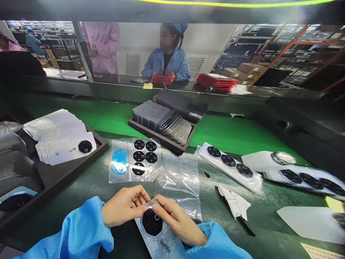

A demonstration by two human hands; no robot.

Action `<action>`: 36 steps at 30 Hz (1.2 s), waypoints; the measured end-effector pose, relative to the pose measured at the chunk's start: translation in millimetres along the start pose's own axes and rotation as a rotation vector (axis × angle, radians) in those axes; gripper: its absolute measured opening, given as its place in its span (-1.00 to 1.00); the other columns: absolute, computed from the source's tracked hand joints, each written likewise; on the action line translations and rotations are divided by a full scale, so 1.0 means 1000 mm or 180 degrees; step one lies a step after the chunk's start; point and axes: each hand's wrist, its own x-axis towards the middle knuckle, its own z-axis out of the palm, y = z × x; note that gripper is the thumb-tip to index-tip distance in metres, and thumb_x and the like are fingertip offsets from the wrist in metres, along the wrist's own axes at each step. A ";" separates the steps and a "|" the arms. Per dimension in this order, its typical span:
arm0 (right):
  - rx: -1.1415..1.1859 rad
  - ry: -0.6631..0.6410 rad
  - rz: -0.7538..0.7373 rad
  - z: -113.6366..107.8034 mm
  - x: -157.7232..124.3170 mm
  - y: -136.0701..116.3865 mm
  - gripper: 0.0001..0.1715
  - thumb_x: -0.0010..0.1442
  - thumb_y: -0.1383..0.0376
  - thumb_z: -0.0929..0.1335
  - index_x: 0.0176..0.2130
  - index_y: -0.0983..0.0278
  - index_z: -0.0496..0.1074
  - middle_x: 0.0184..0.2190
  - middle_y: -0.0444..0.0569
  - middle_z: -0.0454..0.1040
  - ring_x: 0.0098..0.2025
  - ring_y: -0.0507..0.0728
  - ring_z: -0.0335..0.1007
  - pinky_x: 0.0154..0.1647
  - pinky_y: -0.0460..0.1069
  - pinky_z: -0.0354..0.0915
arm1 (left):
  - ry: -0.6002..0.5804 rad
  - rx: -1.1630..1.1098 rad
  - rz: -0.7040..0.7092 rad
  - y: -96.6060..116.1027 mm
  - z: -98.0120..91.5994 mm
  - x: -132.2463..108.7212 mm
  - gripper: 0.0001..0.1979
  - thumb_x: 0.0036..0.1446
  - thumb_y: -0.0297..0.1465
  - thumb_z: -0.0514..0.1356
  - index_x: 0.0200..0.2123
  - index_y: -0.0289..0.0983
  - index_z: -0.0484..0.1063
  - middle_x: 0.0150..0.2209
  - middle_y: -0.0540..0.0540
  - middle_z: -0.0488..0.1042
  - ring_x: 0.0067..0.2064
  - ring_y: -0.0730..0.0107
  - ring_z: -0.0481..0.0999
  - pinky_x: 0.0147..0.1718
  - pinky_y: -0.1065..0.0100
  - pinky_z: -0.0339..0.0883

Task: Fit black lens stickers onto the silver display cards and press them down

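Note:
A silver phone back cover [159,237] with a black octagonal camera panel [151,222] lies at the near table edge. My left hand [125,205] pinches a thin clear film at the cover's top edge. From the other side, my right hand [176,219] grips the same top edge, fingers closed. Both sleeves are blue. Just beyond my hands lie a clear plastic sheet [134,158] carrying several black octagonal pieces and two blue round films [119,160].
A black tray [98,149] of white covers is at left, and a tray [161,138] of stacked grey covers is behind. Bagged strips [229,163] of black panels lie at right beside a white cloth [235,203]. A person in blue works across the green belt [229,133].

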 end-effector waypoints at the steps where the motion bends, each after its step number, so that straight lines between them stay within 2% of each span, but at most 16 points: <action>1: -0.0001 0.0004 -0.0009 0.000 0.000 0.000 -0.50 0.33 -0.09 0.13 -0.44 0.21 0.08 -0.49 -0.20 0.07 -0.43 0.03 0.01 -0.41 -0.04 -0.01 | -0.0013 0.0012 -0.0002 0.000 0.000 0.000 -0.85 0.12 -0.35 0.19 -0.25 -0.30 0.36 -0.44 0.04 0.34 -0.42 0.50 0.32 -0.45 0.46 0.23; 19: -0.0315 -0.0111 -0.0044 0.004 -0.001 -0.002 -0.52 0.35 -0.04 0.12 -0.46 0.20 0.03 -0.53 -0.22 0.04 -0.47 0.03 -0.03 -0.44 -0.03 -0.07 | 0.0113 0.0221 0.0019 -0.005 0.008 0.000 -0.90 0.07 -0.41 0.18 -0.36 -0.25 0.28 -0.55 0.12 0.30 -0.51 0.53 0.28 -0.51 0.48 0.15; 31: 0.0000 -0.0038 -0.0084 0.003 0.000 -0.001 -0.53 0.35 -0.05 0.12 -0.43 0.20 0.10 -0.50 -0.20 0.10 -0.44 0.03 0.02 -0.41 -0.04 0.02 | 0.0029 0.0167 0.0067 0.001 0.003 -0.002 -0.84 0.16 -0.28 0.14 -0.29 -0.27 0.33 -0.45 0.05 0.31 -0.42 0.48 0.27 -0.44 0.43 0.14; 36: -0.0022 0.0022 -0.0045 0.003 0.001 0.000 -0.50 0.35 -0.07 0.10 -0.45 0.21 0.10 -0.49 -0.20 0.09 -0.43 0.03 0.03 -0.40 -0.04 0.03 | 0.0233 0.0193 0.0053 -0.005 0.009 0.000 -0.83 0.18 -0.26 0.15 -0.33 -0.25 0.31 -0.46 0.07 0.30 -0.42 0.47 0.27 -0.45 0.43 0.14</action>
